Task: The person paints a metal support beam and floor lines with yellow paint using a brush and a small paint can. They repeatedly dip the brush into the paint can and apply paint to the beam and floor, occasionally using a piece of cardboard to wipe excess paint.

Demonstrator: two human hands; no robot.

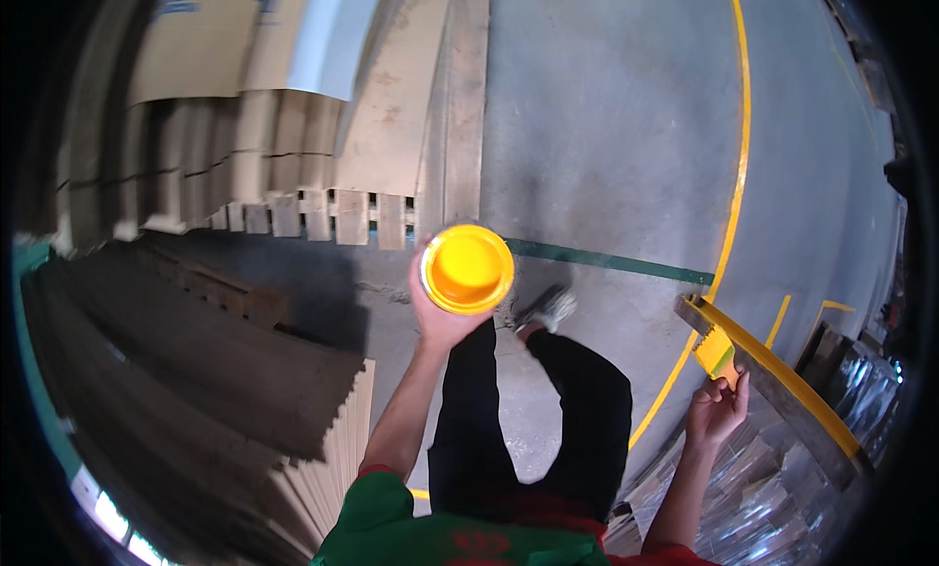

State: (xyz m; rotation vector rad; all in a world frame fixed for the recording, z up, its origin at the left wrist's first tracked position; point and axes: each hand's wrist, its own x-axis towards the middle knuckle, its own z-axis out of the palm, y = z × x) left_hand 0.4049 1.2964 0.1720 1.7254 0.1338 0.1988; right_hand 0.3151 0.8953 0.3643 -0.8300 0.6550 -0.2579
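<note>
My left hand (442,323) is wrapped round an open can of yellow paint (468,263), held upright in front of my body. Yellow coats its rim and inner wall. Out to the right, my right hand (719,409) grips the handle of a flat paintbrush (717,354), its bristles loaded with yellow and pointing up and away from me. Beside the brush runs a long beam (785,371) with a yellow face and a bare grey-brown side. Whether the bristles touch the beam, I cannot tell.
Stacked cardboard sheets (201,47) rest on wooden pallets (352,217) at the far left. Dark stacked sheets (186,341) fill the near left. A yellow line (741,126) and a green line (616,263) cross the grey floor. Plastic-wrapped stacks (753,488) stand near right.
</note>
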